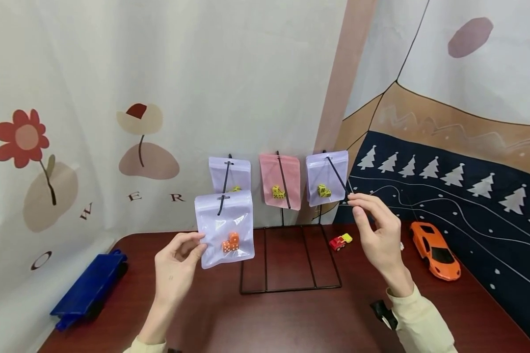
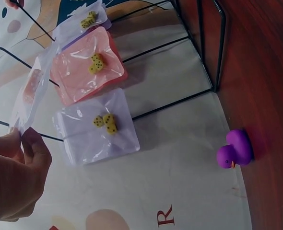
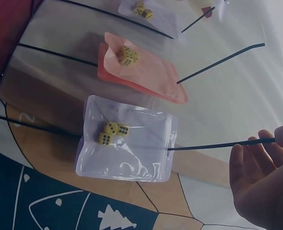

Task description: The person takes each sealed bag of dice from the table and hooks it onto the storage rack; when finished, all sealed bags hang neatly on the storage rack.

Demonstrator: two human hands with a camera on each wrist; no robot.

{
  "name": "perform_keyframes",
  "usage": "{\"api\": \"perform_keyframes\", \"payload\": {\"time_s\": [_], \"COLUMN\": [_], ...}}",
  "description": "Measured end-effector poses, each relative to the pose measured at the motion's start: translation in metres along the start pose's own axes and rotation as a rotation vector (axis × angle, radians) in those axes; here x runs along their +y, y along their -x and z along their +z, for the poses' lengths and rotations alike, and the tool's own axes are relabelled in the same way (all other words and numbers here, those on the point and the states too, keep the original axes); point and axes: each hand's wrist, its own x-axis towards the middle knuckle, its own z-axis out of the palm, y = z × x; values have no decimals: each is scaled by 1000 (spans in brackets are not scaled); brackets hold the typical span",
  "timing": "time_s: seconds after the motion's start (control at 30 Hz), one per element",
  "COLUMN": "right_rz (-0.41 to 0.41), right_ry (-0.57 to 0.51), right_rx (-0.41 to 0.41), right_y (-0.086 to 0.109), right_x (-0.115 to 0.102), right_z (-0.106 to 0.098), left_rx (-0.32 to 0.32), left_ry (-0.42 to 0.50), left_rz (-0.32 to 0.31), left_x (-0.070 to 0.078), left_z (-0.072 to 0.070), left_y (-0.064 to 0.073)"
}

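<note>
My left hand [image 1: 176,262] pinches the left edge of a lavender zip bag [image 1: 214,225] with orange dice [image 1: 231,242] inside. The tip of the rack's left prong [image 1: 225,179] passes through that bag's hang hole. Behind it on the same prong hangs another lavender bag [image 2: 96,146] with yellow dice. A pink bag [image 1: 267,171] with yellow dice hangs from the middle prong [image 3: 218,64]. At the right, my right hand [image 1: 380,233] pinches the free end of the right prong [image 3: 204,146], which carries a lavender bag [image 3: 141,163] with yellow dice.
The black wire rack's base [image 1: 291,290] stands on the dark red table [image 1: 274,323]. A small red-and-yellow toy car [image 1: 340,241] and an orange toy car [image 1: 437,252] lie right. A blue object [image 1: 88,287] sits left. The left wrist view shows a purple toy duck [image 2: 237,149].
</note>
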Motion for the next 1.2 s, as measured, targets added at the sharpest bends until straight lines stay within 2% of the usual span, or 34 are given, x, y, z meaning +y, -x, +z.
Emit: {"api": "perform_keyframes", "payload": {"time_s": [0.3, 0.7, 0.87, 1.0, 1.2], "right_rz": [-6, 3, 1, 2, 5], "right_ry": [-9, -8, 9, 9, 12], "right_rx": [7, 3, 10, 5, 5], "right_y": [-3, -3, -2, -1, 1], "right_x": [0, -1, -1, -1, 0], "right_z": [2, 3, 0, 1, 2], "left_rx": [33, 54, 40, 54, 56], "left_ry": [-3, -10, -12, -11, -4], "left_rz": [-11, 11, -11, -30, -33], "left_x": [-8, -12, -14, -17, -26], "left_z": [8, 11, 14, 15, 17], "left_y": [-19, -34, -40, -44, -50]}}
